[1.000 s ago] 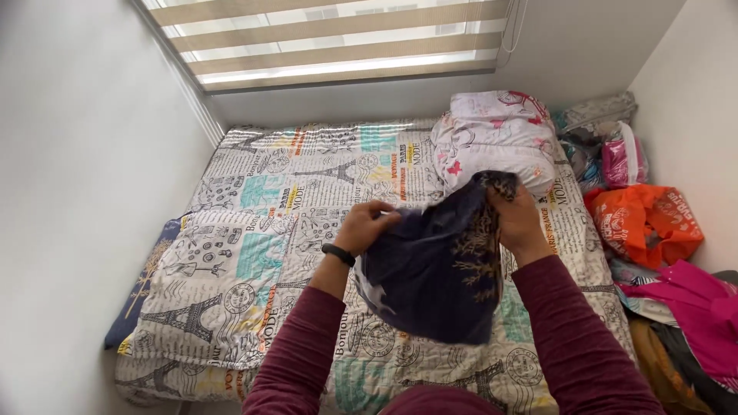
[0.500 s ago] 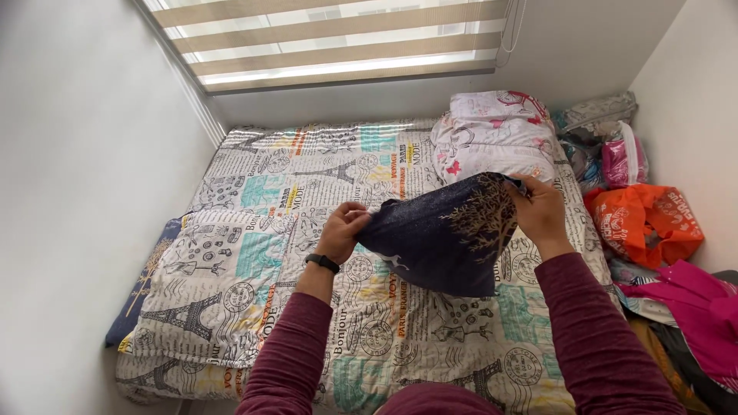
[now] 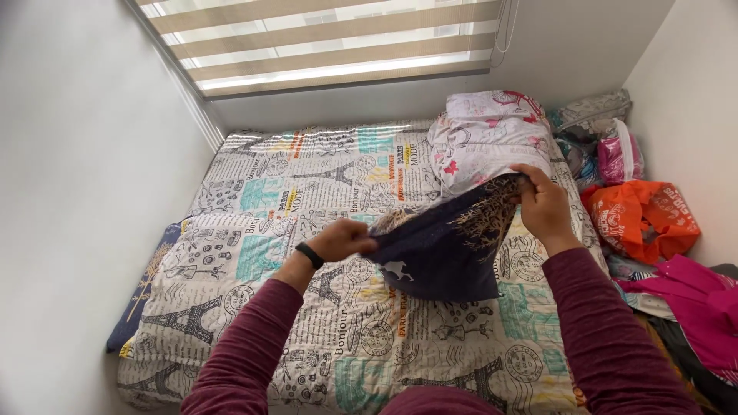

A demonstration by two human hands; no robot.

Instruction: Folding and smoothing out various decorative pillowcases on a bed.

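Note:
I hold a dark navy pillowcase [image 3: 442, 253] with a gold tree print and a small white animal shape above the bed. My left hand [image 3: 346, 238] grips its left edge; a black band is on that wrist. My right hand [image 3: 542, 204] pinches its upper right corner, close to a white pillow [image 3: 484, 138] with pink and red drawings. The cloth hangs stretched between the two hands over a patterned quilt [image 3: 269, 223] with tower drawings and teal patches. Both sleeves are maroon.
White walls close in the bed on the left and far side, under a striped window blind [image 3: 330, 38]. To the right lie an orange bag [image 3: 642, 219], a pink cloth [image 3: 684, 300], and a heap of other clothes and bags [image 3: 607, 142].
The pillowcase has been opened out from a bunched shape and stretched wider. My left hand moved left and down, my right hand rose toward the white pillow.

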